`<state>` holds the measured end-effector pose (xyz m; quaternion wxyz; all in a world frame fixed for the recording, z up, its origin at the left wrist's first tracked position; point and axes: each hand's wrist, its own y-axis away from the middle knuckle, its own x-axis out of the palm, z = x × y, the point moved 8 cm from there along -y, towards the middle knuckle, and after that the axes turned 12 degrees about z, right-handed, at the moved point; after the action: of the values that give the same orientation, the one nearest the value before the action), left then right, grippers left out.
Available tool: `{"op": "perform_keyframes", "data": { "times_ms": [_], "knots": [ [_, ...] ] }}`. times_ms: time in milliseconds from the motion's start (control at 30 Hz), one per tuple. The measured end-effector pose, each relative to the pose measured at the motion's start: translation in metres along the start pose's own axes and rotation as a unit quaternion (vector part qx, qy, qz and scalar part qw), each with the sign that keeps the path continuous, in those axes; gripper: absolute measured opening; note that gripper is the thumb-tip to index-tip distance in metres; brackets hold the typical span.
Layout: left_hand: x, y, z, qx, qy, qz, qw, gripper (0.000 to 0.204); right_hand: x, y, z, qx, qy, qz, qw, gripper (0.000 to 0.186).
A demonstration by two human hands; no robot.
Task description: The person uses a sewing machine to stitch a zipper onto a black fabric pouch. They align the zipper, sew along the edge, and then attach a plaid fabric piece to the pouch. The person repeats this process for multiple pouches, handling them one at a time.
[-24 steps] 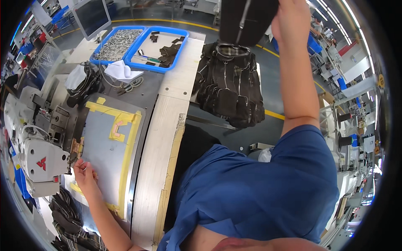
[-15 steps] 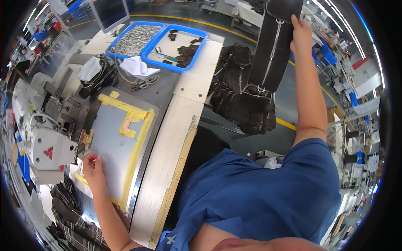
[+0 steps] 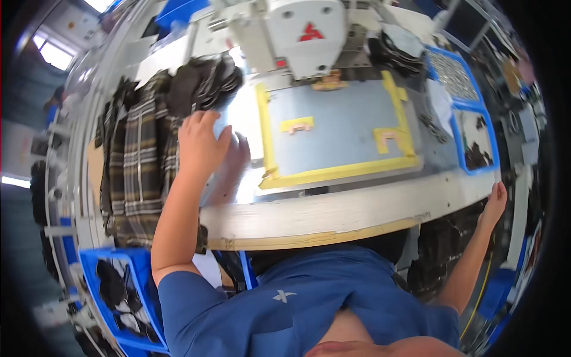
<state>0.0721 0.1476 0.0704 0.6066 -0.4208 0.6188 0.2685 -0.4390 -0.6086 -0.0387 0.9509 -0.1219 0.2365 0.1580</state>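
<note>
Lying stacked: plaid cloth [image 3: 141, 160], brown, black, white-lined | left hand [image 3: 199, 144] beside it, grip wide | right hand [image 3: 494, 203]: grip, cannot tell

The left hand [image 3: 202, 140] has its fingers loosely spread at the edge of a stack of dark cloth [image 3: 189, 86] and plaid cloth [image 3: 141, 163]; whether it touches them is hard to tell. The right hand [image 3: 493, 205] is at the right end of the pale table [image 3: 333, 214], too blurred to show how its fingers close. Between the hands lies a grey plate [image 3: 339, 134] edged with yellow tape [image 3: 333, 176], beneath the white head of a sewing machine [image 3: 306, 44]. Right of the plate are scissors [image 3: 433, 127], a white cloth [image 3: 439, 102] and two adjoining blue trays [image 3: 457, 143], one full of small metal pieces [image 3: 453, 74], the other holding dark scraps [image 3: 477, 156]. At lower left, a blue crate [image 3: 150, 291] holds dark pieces [image 3: 113, 284].
</note>
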Motion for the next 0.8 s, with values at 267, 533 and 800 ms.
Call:
{"op": "perform_keyframes", "data": {
  "times_ms": [267,533,800],
  "knots": [
    [-0.031,0.042,0.158,-0.278,-0.225,-0.01,0.934,0.038,0.153,0.066,0.155,-0.099,-0.044,0.157,0.982,0.034],
    [-0.049,0.056,0.185,-0.307,-0.19,-0.018,0.933,0.025,0.201,0.094,0.186,-0.131,-0.119,0.219,0.96,0.03],
    [-0.148,0.042,0.066,-0.062,0.381,-0.237,0.891,0.021,0.266,0.201,0.288,-0.166,-0.166,0.447,0.863,0.009]
  ]
}}
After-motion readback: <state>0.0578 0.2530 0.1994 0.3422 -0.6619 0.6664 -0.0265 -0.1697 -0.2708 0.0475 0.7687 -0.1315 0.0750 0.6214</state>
